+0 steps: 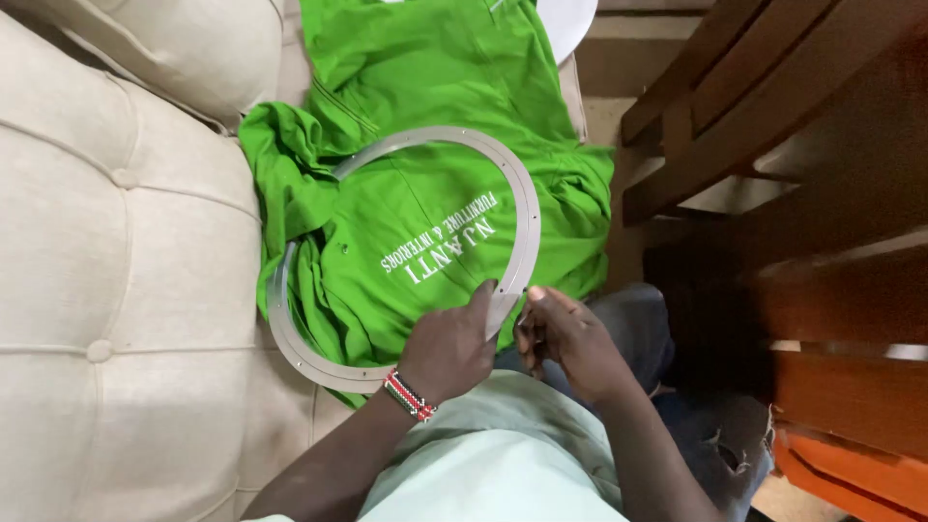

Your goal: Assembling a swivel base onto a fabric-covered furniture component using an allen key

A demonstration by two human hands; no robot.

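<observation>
Left hand [447,346] and right hand [565,333] both pinch the metal ring [527,208] (lower centre), lying on the green shirt [425,193].

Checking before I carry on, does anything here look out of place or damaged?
The metal ring lies on a crumpled green shirt on the sofa, part of it tucked under a fold at the left. Jeans look torn at the knee. No other damage shows.

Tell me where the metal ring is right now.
In the head view, the metal ring lies mid-frame on the green shirt spread over the cream sofa, its near edge under the left hand.
</observation>
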